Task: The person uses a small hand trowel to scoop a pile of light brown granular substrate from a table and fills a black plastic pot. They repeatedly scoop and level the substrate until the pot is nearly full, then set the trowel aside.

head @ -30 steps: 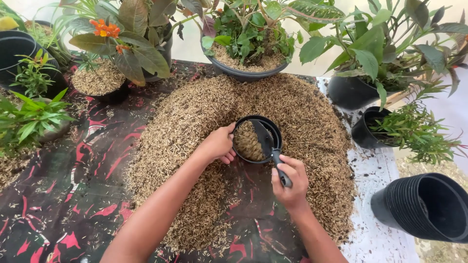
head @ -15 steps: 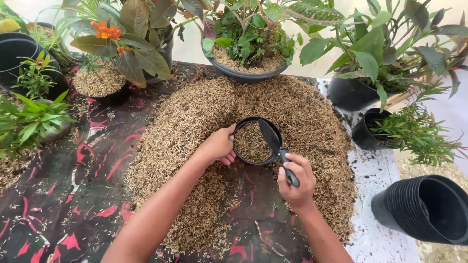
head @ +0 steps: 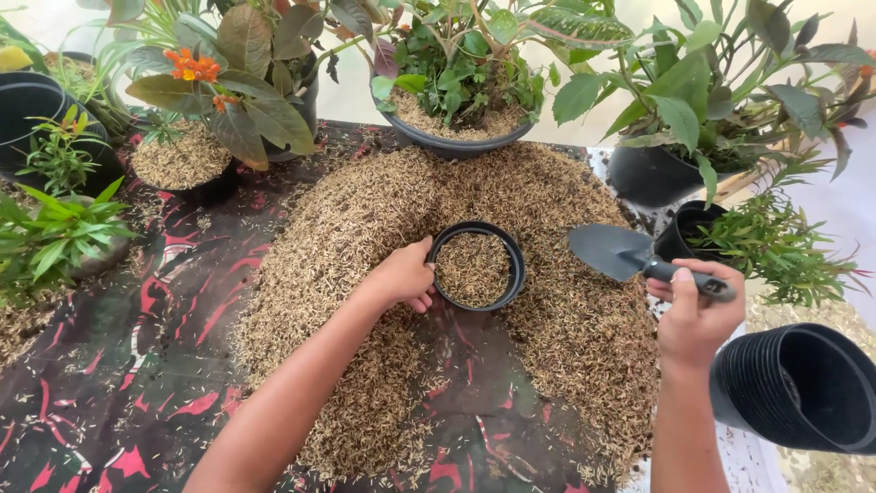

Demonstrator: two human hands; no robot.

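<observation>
The left hand (head: 401, 277) holds the pot (head: 476, 267), part full of husks, mid-pile (head: 383, 219). The right hand (head: 698, 315), at 3 o'clock, grips an empty trowel (head: 613, 250). Filling step; more scooping seems needed.

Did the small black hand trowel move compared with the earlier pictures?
Yes. The small black hand trowel left the round black pot and moved right, toward the stacked black pots.

Light: bright, even daylight (soft, no single source evident)
Shadows: faint, short, under the small pot (head: 476, 267) and trowel (head: 610, 250)
Glare: top and right background washed out
Focus: sharp throughout
Edges: mild wide-angle bending
</observation>
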